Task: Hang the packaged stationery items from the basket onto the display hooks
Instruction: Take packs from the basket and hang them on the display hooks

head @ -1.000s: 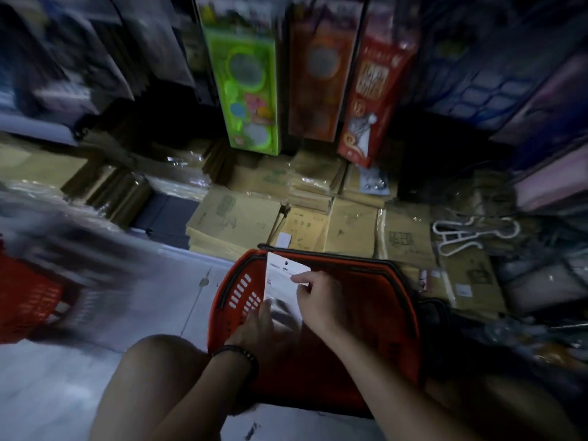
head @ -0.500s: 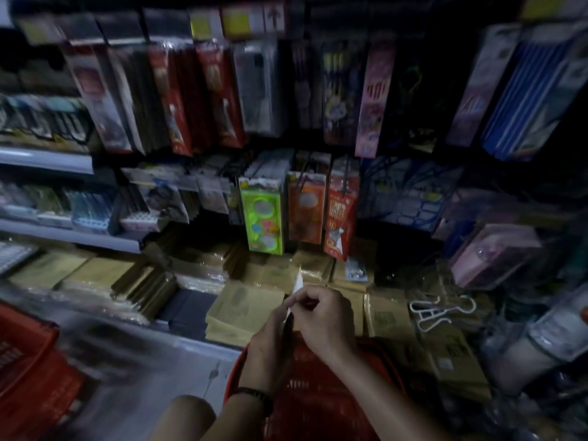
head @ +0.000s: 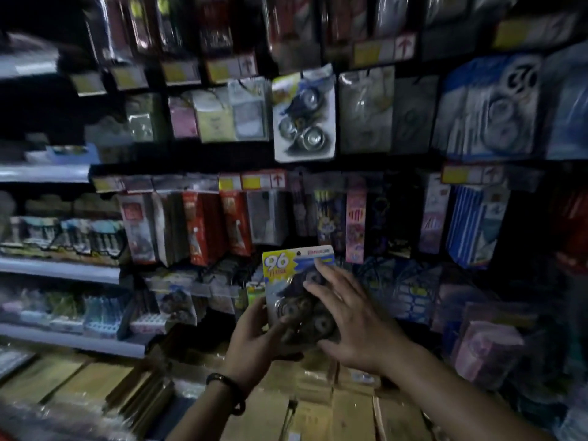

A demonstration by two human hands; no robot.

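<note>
Up in front of the dark shelving comes the yellow-and-blue blister card [head: 286,281] of round rolls, held upright. The left hand [head: 254,338] grips its lower left edge, thumb across the front. The right hand [head: 346,316] lies on the face, fingers spread, pinching nothing. A matching card [head: 304,113] hangs in the row above. My call: raise it there, keep it square, guide the small punched hole [head: 299,252] onto the hook tip, and slide it home before letting go.

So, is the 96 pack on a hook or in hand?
In hand. The left hand grips the 96 pack upright by its lower edge; the right hand rests straight fingers on its front.
</note>
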